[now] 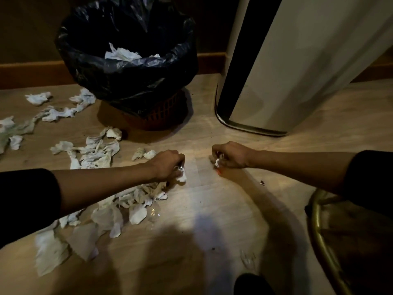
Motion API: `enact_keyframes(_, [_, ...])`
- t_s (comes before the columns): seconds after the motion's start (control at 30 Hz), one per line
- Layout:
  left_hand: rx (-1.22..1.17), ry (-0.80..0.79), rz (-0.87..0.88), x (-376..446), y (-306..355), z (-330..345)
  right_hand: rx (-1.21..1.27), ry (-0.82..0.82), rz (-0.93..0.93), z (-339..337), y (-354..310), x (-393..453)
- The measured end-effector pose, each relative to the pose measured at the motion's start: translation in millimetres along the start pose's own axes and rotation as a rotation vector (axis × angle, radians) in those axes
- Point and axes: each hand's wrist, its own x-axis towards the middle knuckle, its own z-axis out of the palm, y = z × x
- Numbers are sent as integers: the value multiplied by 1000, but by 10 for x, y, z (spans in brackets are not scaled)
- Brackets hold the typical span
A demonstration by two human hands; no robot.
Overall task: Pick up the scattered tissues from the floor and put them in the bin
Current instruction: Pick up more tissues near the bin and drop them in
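Several crumpled white tissues (93, 152) lie scattered over the wooden floor, mostly at the left and lower left. The bin (127, 67), a brown basket lined with a black bag, stands at the back with a few tissues (122, 54) inside. My left hand (168, 165) is down at the floor's middle, closed on a white tissue (182, 177) beside a pile (136, 199). My right hand (230, 155) is a little to the right, closed on a small white tissue scrap (217, 162), with a small red-orange bit (220, 171) just below it.
A tall white and black appliance (276, 81) stands right of the bin. A gold metal ring of a stool or stand (316, 226) is at the lower right. A wooden skirting board (32, 71) runs along the back wall. Small dark crumbs (262, 183) dot the floor.
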Motion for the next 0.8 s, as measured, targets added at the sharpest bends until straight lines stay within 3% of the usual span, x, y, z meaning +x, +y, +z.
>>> enact_keyframes(0.1, [-46, 5, -21, -8, 25, -7, -76, -49, 50, -12, 170, -84])
enact_keyframes(0.33, [-50, -25, 2, -106, 100, 37, -53, -145, -34, 335, 76, -168])
enact_keyframes(0.57, [-67, -22, -4, -183, 106, 15, -85, -106, 28, 377, 61, -137])
enact_keyframes(0.8, [-69, -34, 67, -73, 368, 68, -5, -26, 260, 209, 326, -533])
